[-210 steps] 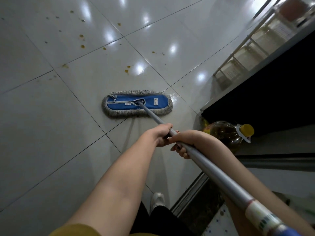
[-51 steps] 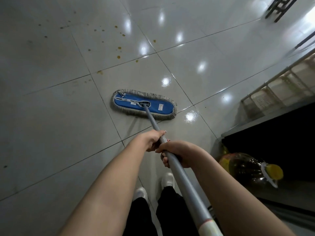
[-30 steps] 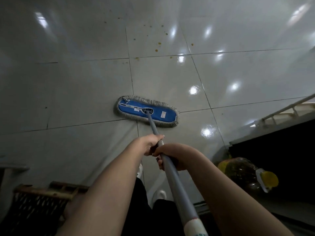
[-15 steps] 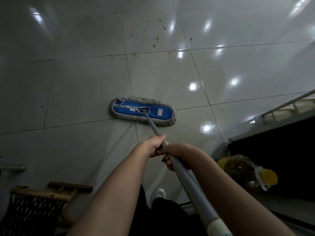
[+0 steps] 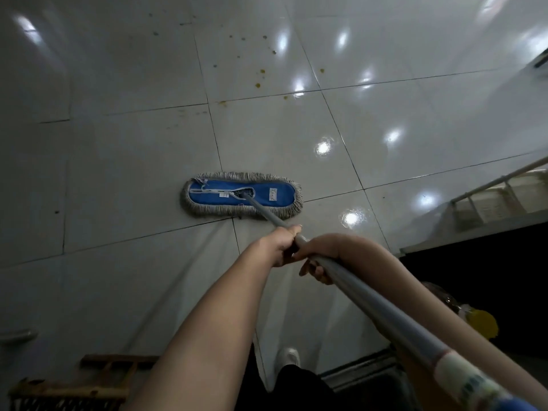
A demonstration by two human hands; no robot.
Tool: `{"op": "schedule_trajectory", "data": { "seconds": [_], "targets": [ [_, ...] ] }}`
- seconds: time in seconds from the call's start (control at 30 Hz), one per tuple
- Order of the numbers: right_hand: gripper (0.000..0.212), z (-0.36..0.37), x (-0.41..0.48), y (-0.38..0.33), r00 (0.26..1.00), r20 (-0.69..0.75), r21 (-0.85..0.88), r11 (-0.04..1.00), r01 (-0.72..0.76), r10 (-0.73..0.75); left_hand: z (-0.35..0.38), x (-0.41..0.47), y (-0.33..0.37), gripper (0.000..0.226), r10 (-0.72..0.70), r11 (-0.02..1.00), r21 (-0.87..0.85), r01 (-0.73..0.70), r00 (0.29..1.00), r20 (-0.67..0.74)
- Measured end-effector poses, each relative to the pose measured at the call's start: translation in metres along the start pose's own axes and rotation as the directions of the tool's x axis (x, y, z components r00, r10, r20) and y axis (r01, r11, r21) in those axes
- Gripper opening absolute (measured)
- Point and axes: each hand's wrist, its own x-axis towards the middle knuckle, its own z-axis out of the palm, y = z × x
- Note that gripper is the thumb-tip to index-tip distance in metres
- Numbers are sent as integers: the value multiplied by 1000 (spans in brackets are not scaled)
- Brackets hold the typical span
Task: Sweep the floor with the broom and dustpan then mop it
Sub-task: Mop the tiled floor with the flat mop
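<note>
handle [image 5: 385, 311] is gripped by curled left hand [image 5: 280, 246] and right hand [image 5: 324, 253], set adjacent, presumably so mop head [image 5: 241, 194] is pressed flat.

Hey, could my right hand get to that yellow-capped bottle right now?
Probably not right away. The right hand grips the mop handle, so it is occupied. The yellow-capped bottle sits low on that side, half hidden behind the right forearm; after letting go, nothing else seems to block it.
</note>
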Motion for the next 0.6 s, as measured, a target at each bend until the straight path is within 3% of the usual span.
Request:
{"op": "schedule_trajectory", "data": {
  "seconds": [0.3,0.6],
  "targets": [
    [33,12,16,-123,998,-56,53,998,31,-28,-76,18,95,29,33,998,-44,-34,999,-11],
    [27,28,31,-186,997,-65,133,990,52,-44,-124,51,139,33,56,998,42,-53,997,-61]
  ]
}}
